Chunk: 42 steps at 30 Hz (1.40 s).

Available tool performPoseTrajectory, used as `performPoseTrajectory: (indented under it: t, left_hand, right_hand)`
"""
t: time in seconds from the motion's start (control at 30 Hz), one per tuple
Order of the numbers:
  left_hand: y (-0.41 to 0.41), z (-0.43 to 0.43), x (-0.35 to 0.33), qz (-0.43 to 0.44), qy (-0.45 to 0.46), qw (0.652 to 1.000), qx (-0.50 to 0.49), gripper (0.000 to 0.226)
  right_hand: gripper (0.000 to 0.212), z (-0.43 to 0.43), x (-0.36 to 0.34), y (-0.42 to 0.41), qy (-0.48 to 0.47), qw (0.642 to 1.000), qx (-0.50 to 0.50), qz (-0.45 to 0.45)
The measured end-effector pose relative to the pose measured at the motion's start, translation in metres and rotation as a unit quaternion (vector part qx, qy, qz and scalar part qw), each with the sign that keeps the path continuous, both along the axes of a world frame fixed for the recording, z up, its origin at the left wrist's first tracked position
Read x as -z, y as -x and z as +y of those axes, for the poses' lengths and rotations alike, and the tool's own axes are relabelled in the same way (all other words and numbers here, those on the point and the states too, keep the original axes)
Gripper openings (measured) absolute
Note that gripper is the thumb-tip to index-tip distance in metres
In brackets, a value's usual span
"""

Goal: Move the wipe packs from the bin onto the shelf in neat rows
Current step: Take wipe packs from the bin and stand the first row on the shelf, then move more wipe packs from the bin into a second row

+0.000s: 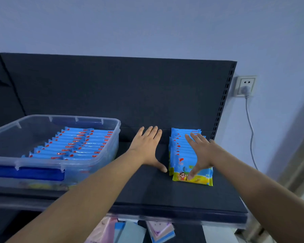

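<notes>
A clear plastic bin with blue clips stands on the left of the dark shelf. Inside it, blue wipe packs stand on edge in two rows. On the right of the shelf, a row of blue and yellow wipe packs stands upright, front to back. My left hand lies flat with straight fingers just left of that row, its thumb near the front pack. My right hand rests open on top of the row, its thumb against the front pack's face.
The shelf's dark back panel rises behind, with a slotted upright at its right end. A wall socket with a plugged cable sits to the right. Colourful packs lie on the lower shelf.
</notes>
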<state>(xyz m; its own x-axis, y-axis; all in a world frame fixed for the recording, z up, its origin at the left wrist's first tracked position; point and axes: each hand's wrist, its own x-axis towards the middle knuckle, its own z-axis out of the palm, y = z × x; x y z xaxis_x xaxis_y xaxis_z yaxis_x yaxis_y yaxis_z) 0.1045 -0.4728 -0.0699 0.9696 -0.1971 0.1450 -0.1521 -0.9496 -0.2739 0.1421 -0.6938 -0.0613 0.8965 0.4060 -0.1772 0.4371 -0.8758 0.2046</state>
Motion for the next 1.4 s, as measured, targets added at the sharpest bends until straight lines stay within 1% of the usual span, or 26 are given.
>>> performPoseTrajectory:
  t: [0.1, 0.2, 0.27, 0.37, 0.43, 0.5, 0.57, 0.67, 0.83, 0.93, 1.0, 1.03, 1.1, 1.17, 1.23, 1.27, 1.33, 1.4]
  left_hand:
    - [0.002, 0.003, 0.0, -0.005, -0.008, 1.0, 0.01, 0.143]
    - [0.007, 0.017, -0.008, -0.01, -0.003, 1.0, -0.005, 0.136]
    - [0.009, 0.033, -0.018, -0.025, -0.001, 1.0, -0.019, 0.13]
    - [0.016, 0.064, -0.037, -0.044, 0.028, 0.997, -0.054, 0.119]
    - [0.021, 0.092, -0.05, -0.051, 0.047, 0.995, -0.077, 0.111]
    - [0.028, 0.126, -0.059, -0.062, 0.046, 0.993, -0.095, 0.104]
    - [0.038, 0.164, -0.064, -0.059, 0.044, 0.991, -0.111, 0.099]
    - [0.052, 0.223, -0.066, -0.021, 0.048, 0.989, -0.142, 0.093]
    - [0.068, 0.311, -0.059, 0.036, 0.041, 0.985, -0.164, 0.091]
    - [0.073, 0.348, -0.053, 0.098, 0.072, 0.982, -0.146, 0.086]
    - [0.074, 0.368, -0.046, 0.117, 0.086, 0.981, -0.127, 0.081]
    - [0.072, 0.378, -0.041, 0.116, 0.071, 0.983, -0.122, 0.077]
    - [0.07, 0.399, -0.032, 0.095, 0.0, 0.986, -0.134, 0.068]
    - [0.069, 0.419, -0.026, 0.074, -0.073, 0.979, -0.177, 0.062]
    - [0.071, 0.436, -0.021, 0.063, -0.098, 0.966, -0.231, 0.063]
    - [0.072, 0.445, -0.018, 0.065, -0.089, 0.96, -0.259, 0.065]
    - [0.075, 0.46, -0.013, 0.08, -0.038, 0.948, -0.306, 0.071]
    - [0.075, 0.472, -0.008, 0.087, 0.013, 0.942, -0.323, 0.076]
  right_hand:
    - [0.154, 0.005, -0.004, -0.002, -0.009, 1.0, -0.011, -0.006]
    - [0.15, 0.019, -0.006, -0.002, -0.033, 0.999, -0.022, -0.005]
    - [0.14, 0.035, -0.011, -0.001, -0.079, 0.996, -0.03, -0.008]
    - [0.112, 0.071, -0.025, 0.002, -0.162, 0.985, -0.059, -0.025]
    - [0.099, 0.101, -0.037, 0.005, -0.203, 0.974, -0.088, -0.044]
    - [0.091, 0.134, -0.047, 0.009, -0.235, 0.964, -0.112, -0.048]
    - [0.088, 0.171, -0.054, 0.016, -0.248, 0.959, -0.13, -0.042]
    - [0.086, 0.227, -0.061, 0.026, -0.263, 0.953, -0.147, -0.024]
    - [0.079, 0.312, -0.056, 0.038, -0.248, 0.96, -0.133, -0.001]
    - [0.078, 0.356, -0.048, 0.043, -0.203, 0.97, -0.132, 0.012]
    - [0.076, 0.38, -0.041, 0.046, -0.184, 0.975, -0.118, 0.036]
    - [0.075, 0.39, -0.037, 0.048, -0.178, 0.977, -0.105, 0.044]
    - [0.064, 0.405, -0.028, 0.05, -0.165, 0.983, -0.077, 0.036]
    - [0.054, 0.413, -0.02, 0.052, -0.137, 0.99, -0.035, 0.014]
    - [0.054, 0.415, -0.015, 0.055, -0.118, 0.993, 0.004, 0.02]
    - [0.055, 0.415, -0.012, 0.056, -0.114, 0.993, 0.018, 0.034]
    - [0.057, 0.415, -0.008, 0.058, -0.108, 0.992, 0.034, 0.059]
    - [0.061, 0.416, -0.005, 0.06, -0.108, 0.99, 0.044, 0.078]
